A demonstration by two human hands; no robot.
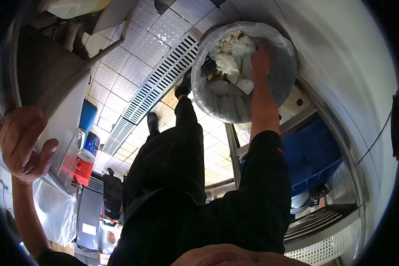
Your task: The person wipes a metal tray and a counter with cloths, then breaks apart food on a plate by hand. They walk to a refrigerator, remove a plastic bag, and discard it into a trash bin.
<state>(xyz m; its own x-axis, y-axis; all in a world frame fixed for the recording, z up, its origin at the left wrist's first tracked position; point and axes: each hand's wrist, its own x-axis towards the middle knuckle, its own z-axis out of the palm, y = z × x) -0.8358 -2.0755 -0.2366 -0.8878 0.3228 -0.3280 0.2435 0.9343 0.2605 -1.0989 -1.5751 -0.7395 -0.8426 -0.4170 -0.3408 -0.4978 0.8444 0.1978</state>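
My right arm reaches down into a large round trash bin (277,84) lined with a clear plastic bag. Deep inside it, my right hand (262,57) is dark and blurred beside the waste, so its fingers do not show clearly. Crumpled white paper (227,64), food scraps (230,41) and a dark piece (208,66) lie in the bin. At the far left, my left hand (24,142) has its fingers curled over the edge of a metal counter (53,99), thumb apart.
A slotted floor drain (153,86) crosses the tiled floor (115,73). Red bucket (84,167) and blue containers (88,116) stand at the left. Metal shelving with a blue crate (312,153) is at the right. Another person (113,228) stands behind, near the bottom.
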